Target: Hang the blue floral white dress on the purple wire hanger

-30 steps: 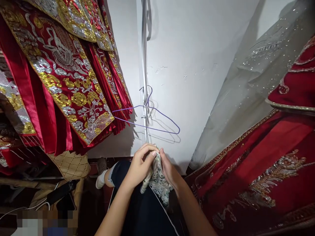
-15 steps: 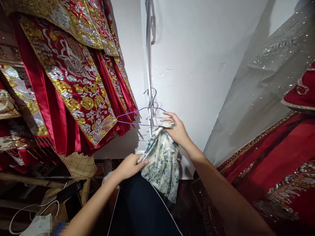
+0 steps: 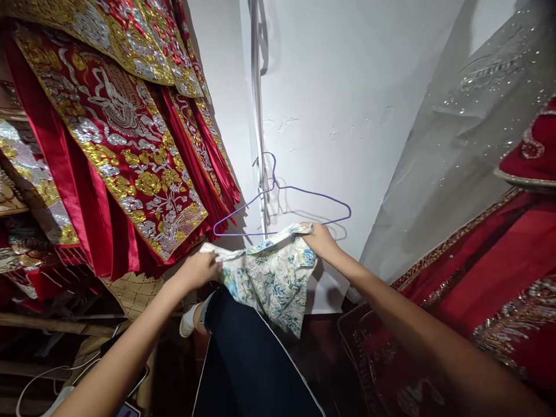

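Overhead, we are looking at a white wall (image 3: 330,87) filling the middle of the view, with a strip (image 3: 257,116) running down it. To our left, red robes (image 3: 108,133) thick with gold and silver embroidery are hanging in overlapping layers; to our right, a red gown (image 3: 486,278) is spreading toward us beneath a pale sparkling veil (image 3: 460,133). Between them a purple wire hanger (image 3: 282,202) is hanging by its hook from the strip, tilted, bare of any cloth. Just below it we are holding a floral garment (image 3: 271,278) stretched flat between our hands, its top edge level and taut, its body drooping over our dark trousers (image 3: 247,359); a white shoe (image 3: 189,321) is showing past the knee. As we judge it, the garment is opened out and lifted to the hanger, so the spreading is done, while nothing is yet draped on the wire, so the hanging itself is left. Our left hand (image 3: 200,267) is reaching forward with the arm nearly straight, fingers closed on the garment's left corner, well short of the hanger's left end. Our right hand (image 3: 320,238) is raised a little higher, arm extended from the lower right, pinching the right corner close under the hanger's lower bar; whether it is touching the wire we cannot tell. Down at the lower left, a white cable (image 3: 39,382) is trailing across clutter.
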The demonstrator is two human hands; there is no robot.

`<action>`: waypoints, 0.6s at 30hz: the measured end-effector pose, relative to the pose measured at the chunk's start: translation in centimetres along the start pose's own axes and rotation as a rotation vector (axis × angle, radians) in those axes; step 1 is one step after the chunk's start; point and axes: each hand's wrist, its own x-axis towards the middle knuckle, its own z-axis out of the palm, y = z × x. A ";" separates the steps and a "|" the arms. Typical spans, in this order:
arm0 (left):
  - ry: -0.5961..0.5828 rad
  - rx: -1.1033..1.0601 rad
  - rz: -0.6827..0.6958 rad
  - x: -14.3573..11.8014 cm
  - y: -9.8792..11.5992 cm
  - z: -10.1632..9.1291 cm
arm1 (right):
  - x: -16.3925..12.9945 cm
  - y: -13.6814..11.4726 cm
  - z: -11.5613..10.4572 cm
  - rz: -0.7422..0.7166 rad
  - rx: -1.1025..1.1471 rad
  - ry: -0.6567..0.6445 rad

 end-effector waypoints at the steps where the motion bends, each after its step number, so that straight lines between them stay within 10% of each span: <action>1: 0.038 0.036 0.047 0.8 0.6 -0.8 | -0.1 -0.2 -0.5 -0.010 -0.033 0.014; 11: 0.080 0.016 0.473 6.1 7.7 -2.2 | -4.5 -3.5 -0.4 -0.120 0.019 -0.175; 18: 0.137 0.052 0.429 7.8 5.8 -2.4 | -3.5 -3.7 -5.7 -0.066 -0.276 0.263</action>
